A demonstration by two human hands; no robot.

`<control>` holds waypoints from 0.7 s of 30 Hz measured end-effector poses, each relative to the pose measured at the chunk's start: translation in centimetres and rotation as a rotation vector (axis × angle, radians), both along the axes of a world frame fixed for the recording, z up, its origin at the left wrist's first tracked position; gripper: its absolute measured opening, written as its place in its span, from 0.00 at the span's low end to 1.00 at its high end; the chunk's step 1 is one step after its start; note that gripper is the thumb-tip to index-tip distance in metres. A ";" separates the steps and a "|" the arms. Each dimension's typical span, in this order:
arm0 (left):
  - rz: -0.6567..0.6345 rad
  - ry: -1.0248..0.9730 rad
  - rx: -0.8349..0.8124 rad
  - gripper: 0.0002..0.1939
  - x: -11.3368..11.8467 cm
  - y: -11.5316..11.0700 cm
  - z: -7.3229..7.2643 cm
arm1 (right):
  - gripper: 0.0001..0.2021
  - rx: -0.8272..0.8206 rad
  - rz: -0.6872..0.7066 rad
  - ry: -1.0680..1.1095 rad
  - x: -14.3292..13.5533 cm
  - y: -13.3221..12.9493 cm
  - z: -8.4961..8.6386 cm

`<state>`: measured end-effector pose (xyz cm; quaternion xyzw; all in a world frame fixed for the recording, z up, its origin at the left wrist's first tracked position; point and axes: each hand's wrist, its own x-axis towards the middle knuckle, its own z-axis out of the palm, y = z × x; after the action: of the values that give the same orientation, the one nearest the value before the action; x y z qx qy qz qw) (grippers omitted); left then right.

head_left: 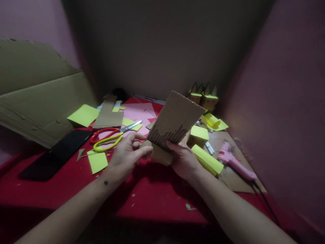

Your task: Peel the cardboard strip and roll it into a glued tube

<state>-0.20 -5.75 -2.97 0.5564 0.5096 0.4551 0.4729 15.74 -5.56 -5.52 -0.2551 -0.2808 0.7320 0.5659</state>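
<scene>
A brown cardboard piece is held up over the red table, its lower part torn so that ridges show, with a smooth strip along the bottom edge. My left hand pinches the strip's left end between thumb and fingers. At the lower right edge, my right hand grips the same piece, its thumb on the ridged part and its other fingers mostly hidden. Scissors with one red and one yellow handle lie just beyond my left hand.
A black phone and a big cardboard sheet are on the left. Right of my hands, a pink glue gun lies on a cardboard base, near yellow paper pieces. Two small decorated boxes stand behind. Pink paper lies at the back.
</scene>
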 end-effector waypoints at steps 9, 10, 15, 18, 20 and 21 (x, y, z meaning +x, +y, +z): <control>0.057 0.094 0.095 0.19 -0.2 0.2 -1.1 | 0.11 0.198 -0.174 -0.302 0.4 0.6 -1.9; 0.054 0.095 0.094 0.19 -0.2 0.1 -1.1 | 0.11 0.224 -0.188 -0.310 0.3 0.6 -2.0; 0.018 0.139 0.144 0.17 -0.4 -0.1 -1.5 | 0.19 0.185 -0.194 -0.261 0.0 0.3 -2.1; 0.001 0.139 0.130 0.17 -0.5 0.1 -1.8 | 0.15 0.197 -0.119 -0.287 0.2 0.1 -1.9; 0.012 0.143 0.123 0.17 -0.5 0.3 -1.7 | 0.12 0.280 -0.056 -0.344 0.5 -0.2 -1.6; 0.022 0.151 0.124 0.17 -0.5 0.4 -1.7 | 0.11 0.334 -0.027 -0.383 0.6 -0.3 -1.4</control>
<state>-0.69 -5.37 -4.63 0.6116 0.5207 0.4479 0.3928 16.36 -5.83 -6.93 -0.2956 -0.4965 0.6063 0.5464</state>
